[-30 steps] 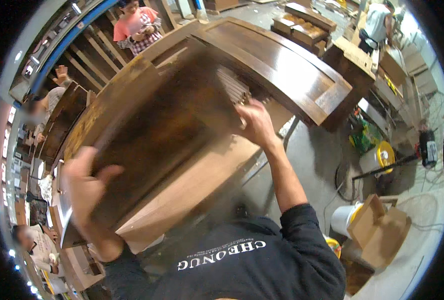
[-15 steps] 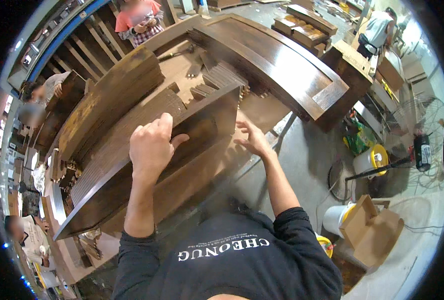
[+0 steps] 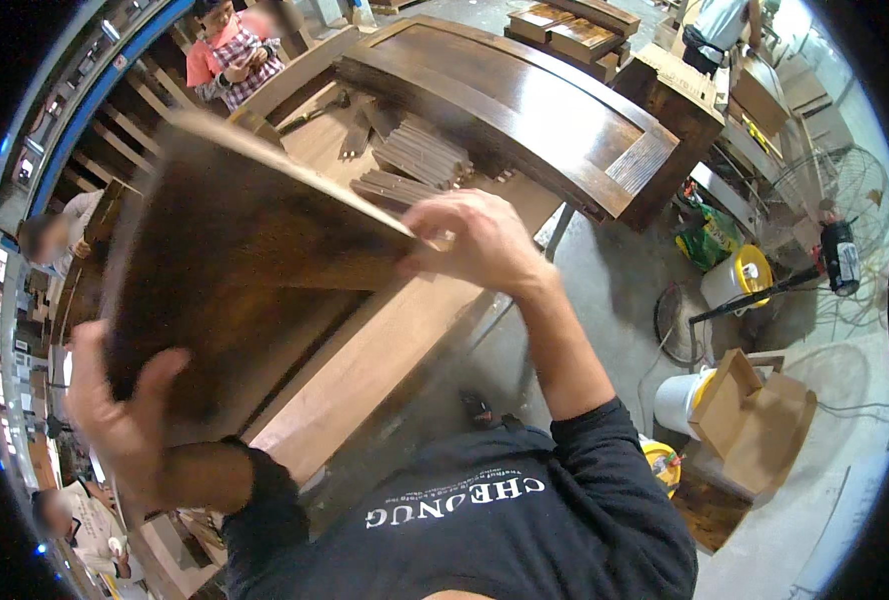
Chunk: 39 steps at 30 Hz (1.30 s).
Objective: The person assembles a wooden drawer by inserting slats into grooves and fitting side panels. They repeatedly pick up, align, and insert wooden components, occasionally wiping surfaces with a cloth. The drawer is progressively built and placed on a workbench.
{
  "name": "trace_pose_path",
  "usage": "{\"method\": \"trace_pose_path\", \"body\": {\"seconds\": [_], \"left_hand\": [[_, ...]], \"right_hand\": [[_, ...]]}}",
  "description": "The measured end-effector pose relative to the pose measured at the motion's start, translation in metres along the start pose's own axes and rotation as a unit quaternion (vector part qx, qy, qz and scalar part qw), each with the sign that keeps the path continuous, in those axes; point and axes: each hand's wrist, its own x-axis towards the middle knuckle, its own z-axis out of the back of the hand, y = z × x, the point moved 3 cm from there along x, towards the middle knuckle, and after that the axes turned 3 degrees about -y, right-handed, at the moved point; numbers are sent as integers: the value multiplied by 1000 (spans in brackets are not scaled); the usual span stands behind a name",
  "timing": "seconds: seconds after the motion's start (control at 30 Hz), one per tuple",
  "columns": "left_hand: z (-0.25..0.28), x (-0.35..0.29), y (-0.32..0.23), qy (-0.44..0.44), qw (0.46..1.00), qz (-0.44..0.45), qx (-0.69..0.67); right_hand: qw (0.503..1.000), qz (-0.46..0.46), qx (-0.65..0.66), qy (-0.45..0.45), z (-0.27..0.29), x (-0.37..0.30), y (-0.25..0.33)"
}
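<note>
A dark-brown stained wooden board (image 3: 235, 240) stands tilted up above the workbench, its broad face toward me and slightly smeared by motion. My left hand (image 3: 120, 410), also blurred, grips its left edge, with the thumb on the near face and the fingers wrapped round the side. At the right corner, my right hand (image 3: 480, 240) pinches the board's end. Beneath it runs the light wooden bench top (image 3: 365, 365). Bundles of thin brown wooden slats (image 3: 423, 155) lie just beyond the right part of the board, which hides what is directly behind it.
A large framed dark panel (image 3: 535, 90) rests across the far side of the bench. To the right are a standing fan (image 3: 840, 250), a white bucket with a yellow rim (image 3: 735, 275) and an open cardboard box (image 3: 765, 430). A person in a checked shirt (image 3: 240, 65) stands beyond the bench.
The board has been lifted and turned so its broad face shows. My left hand has moved left to its far edge; my right hand has closed on the right corner.
</note>
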Motion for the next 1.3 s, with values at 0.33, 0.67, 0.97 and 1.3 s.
{"method": "trace_pose_path", "body": {"seconds": [0.33,0.67,0.97,1.3], "left_hand": [[-139,-20,71,154,929,-152,300],[-147,1,77,172,929,-110,310],[-148,5,86,186,917,-67,346],[-145,-1,82,189,918,-71,341]], "right_hand": [[964,-256,43,58,-154,-78,-199],[941,-208,245,-105,-173,-73,-233],[953,-255,145,-75,-152,-96,-136],[912,-296,283,-40,-169,-109,-172]]}}
